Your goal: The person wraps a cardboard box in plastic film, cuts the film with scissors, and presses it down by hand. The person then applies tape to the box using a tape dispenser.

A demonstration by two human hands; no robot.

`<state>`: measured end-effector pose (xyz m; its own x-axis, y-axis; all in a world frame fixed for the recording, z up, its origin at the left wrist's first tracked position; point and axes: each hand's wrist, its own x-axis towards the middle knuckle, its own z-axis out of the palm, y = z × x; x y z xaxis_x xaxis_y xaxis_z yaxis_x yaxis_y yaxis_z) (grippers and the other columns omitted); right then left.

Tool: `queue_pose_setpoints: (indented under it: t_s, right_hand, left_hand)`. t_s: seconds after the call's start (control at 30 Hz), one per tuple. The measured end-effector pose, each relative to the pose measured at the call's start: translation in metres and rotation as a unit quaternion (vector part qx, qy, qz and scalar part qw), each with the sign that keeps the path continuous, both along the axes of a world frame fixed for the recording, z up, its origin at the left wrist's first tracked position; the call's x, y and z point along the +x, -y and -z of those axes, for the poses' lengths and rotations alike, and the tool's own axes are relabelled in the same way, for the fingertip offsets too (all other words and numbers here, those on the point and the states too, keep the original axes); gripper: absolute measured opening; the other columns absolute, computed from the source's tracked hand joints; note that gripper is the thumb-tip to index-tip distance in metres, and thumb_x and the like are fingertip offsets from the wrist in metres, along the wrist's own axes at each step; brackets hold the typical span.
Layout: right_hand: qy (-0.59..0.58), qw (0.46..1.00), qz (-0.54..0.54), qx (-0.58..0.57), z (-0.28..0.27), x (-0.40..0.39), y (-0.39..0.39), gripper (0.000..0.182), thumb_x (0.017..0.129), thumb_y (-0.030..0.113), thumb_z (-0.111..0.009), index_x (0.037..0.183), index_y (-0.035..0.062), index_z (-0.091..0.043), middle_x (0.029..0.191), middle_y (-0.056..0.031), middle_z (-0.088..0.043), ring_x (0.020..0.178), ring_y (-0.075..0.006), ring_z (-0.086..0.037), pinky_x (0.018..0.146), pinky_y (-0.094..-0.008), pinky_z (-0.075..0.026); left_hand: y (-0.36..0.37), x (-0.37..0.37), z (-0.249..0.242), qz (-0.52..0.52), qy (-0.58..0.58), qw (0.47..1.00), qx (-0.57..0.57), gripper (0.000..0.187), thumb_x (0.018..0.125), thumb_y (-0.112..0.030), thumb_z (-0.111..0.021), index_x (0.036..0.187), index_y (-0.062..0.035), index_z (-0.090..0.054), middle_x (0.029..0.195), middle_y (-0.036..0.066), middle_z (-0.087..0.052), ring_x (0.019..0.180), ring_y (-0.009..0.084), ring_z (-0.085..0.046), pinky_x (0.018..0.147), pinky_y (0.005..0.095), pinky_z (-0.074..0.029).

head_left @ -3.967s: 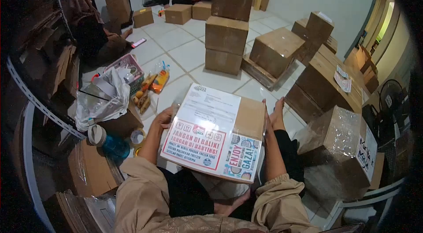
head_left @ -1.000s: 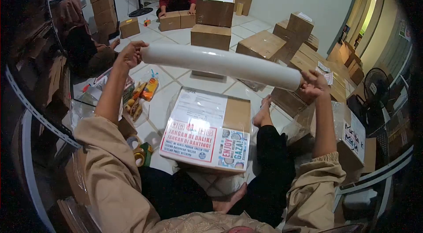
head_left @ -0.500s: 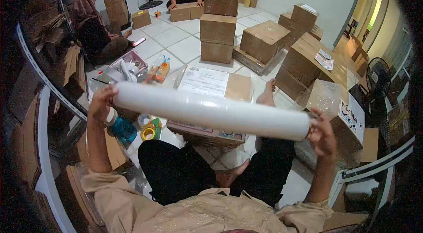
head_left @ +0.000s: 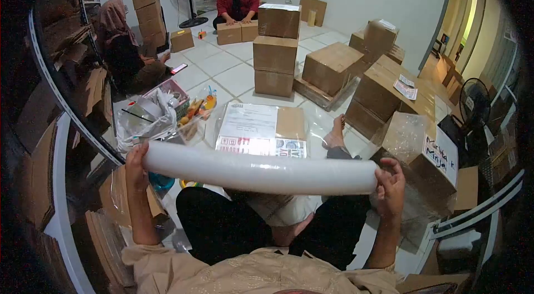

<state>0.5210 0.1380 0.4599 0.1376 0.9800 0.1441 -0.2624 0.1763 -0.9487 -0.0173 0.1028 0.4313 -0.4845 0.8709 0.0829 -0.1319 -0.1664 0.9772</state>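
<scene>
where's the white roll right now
In the head view, the white roll spans the lower middle, between the left hand and right hand, hiding the near part of the labelled box.

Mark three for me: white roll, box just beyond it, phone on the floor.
White roll [head_left: 261,174]: head view, middle of its curved side.
Box [head_left: 291,121]: head view, bare cardboard on its top.
Phone [head_left: 179,68]: head view, middle of its screen.
</scene>
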Motion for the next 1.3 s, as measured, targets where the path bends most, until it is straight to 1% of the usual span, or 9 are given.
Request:
queue_pose_setpoints:
  t_s: [0.1, 0.17, 0.6, 0.77, 0.87, 0.93, 1.03, 1.13, 1.3]
  right_hand:
    - [0.117, 0.991, 0.058, -0.004, 0.013, -0.005, 0.014, 0.040, 0.074, 0.010, -0.072, 0.106, 0.0042, -0.049, 0.079, -0.0072, -0.062, 0.071, -0.0124, -0.059, 0.066, -0.0275, -0.047]
    - [0.091, 0.994, 0.043, -0.034, 0.036, -0.005, 0.015, 0.039, 0.074, 0.010, -0.071, 0.105, 0.0041, -0.049, 0.080, -0.0076, -0.062, 0.073, -0.0132, -0.059, 0.067, -0.0274, -0.047]
    - [0.019, 0.995, -0.016, -0.098, 0.095, -0.001, 0.003, 0.036, 0.074, 0.008, -0.069, 0.105, 0.0020, -0.052, 0.091, -0.0078, -0.061, 0.081, -0.0138, -0.057, 0.075, -0.0271, -0.044]
    - [0.259, 0.960, 0.016, -0.107, 0.076, 0.002, 0.006, 0.038, 0.075, 0.008, -0.068, 0.109, 0.0027, -0.052, 0.090, -0.0060, -0.060, 0.082, -0.0146, -0.056, 0.075, -0.0286, -0.044]
    - [0.433, 0.890, 0.141, 0.028, 0.061, -0.007, 0.007, 0.039, 0.076, 0.014, -0.069, 0.110, 0.0020, -0.052, 0.090, -0.0028, -0.056, 0.077, -0.0106, -0.052, 0.072, -0.0244, -0.043]
    - [0.357, 0.923, 0.143, 0.026, 0.072, 0.003, -0.004, 0.035, 0.080, 0.013, -0.065, 0.110, 0.0014, -0.052, 0.096, -0.0045, -0.056, 0.082, -0.0113, -0.054, 0.073, -0.0245, -0.044]
    - [0.044, 0.995, 0.038, -0.082, 0.148, 0.055, -0.044, 0.027, 0.085, 0.009, -0.058, 0.109, -0.0025, -0.053, 0.095, -0.0100, -0.059, 0.085, -0.0157, -0.059, 0.078, -0.0258, -0.048]
    - [0.182, 0.978, -0.040, -0.097, 0.158, 0.048, -0.077, 0.025, 0.085, 0.009, -0.059, 0.107, -0.0031, -0.054, 0.092, -0.0116, -0.062, 0.079, -0.0147, -0.060, 0.071, -0.0270, -0.048]
    - [0.137, 0.948, -0.213, -0.195, 0.196, -0.007, -0.152, 0.031, 0.085, 0.009, -0.058, 0.111, -0.0068, -0.052, 0.093, -0.0129, -0.062, 0.084, -0.0181, -0.061, 0.077, -0.0270, -0.049]
  left_hand:
    - [0.017, 0.020, 0.023, -0.100, -0.143, 0.983, 0.055, 0.021, 0.085, -0.026, -0.059, 0.076, -0.0072, -0.056, 0.068, -0.001, -0.055, 0.059, 0.0088, -0.050, 0.059, 0.0244, -0.040]
    - [0.028, 0.027, 0.032, -0.122, -0.011, 0.992, -0.029, 0.023, 0.084, -0.027, -0.060, 0.073, -0.0075, -0.055, 0.066, -0.001, -0.053, 0.058, 0.0086, -0.048, 0.057, 0.0239, -0.039]
    - [0.020, 0.026, 0.103, -0.117, -0.008, 0.992, -0.049, 0.026, 0.084, -0.031, -0.061, 0.070, -0.0097, -0.053, 0.065, -0.003, -0.051, 0.058, 0.0063, -0.045, 0.056, 0.0225, -0.035]
    - [0.025, -0.002, 0.104, -0.037, -0.151, 0.978, -0.140, 0.026, 0.084, -0.033, -0.061, 0.079, -0.0076, -0.056, 0.068, -0.002, -0.053, 0.058, 0.0069, -0.045, 0.056, 0.0222, -0.037]
    - [0.022, -0.010, 0.099, -0.144, -0.314, 0.937, -0.048, 0.027, 0.085, -0.034, -0.060, 0.081, -0.0079, -0.056, 0.067, -0.002, -0.052, 0.059, 0.0064, -0.044, 0.054, 0.0220, -0.037]
    - [0.023, -0.037, 0.103, -0.143, -0.280, 0.948, -0.049, 0.028, 0.085, -0.034, -0.060, 0.084, -0.0064, -0.058, 0.066, -0.001, -0.052, 0.059, 0.0064, -0.045, 0.053, 0.0216, -0.037]
    - [0.004, -0.063, 0.084, -0.012, -0.141, 0.963, -0.230, 0.023, 0.085, -0.026, -0.060, 0.086, -0.0031, -0.059, 0.069, -0.001, -0.053, 0.060, 0.0067, -0.046, 0.054, 0.0198, -0.037]
    - [-0.039, -0.080, 0.083, 0.123, -0.140, 0.962, -0.201, 0.018, 0.084, -0.019, -0.061, 0.093, -0.0028, -0.061, 0.072, -0.001, -0.054, 0.062, 0.0065, -0.046, 0.055, 0.0196, -0.037]
    - [-0.103, -0.094, 0.170, 0.340, -0.141, 0.892, -0.261, 0.037, 0.079, -0.007, -0.061, 0.115, -0.0028, -0.056, 0.091, 0.003, -0.062, 0.078, 0.0099, -0.056, 0.067, 0.0207, -0.045]
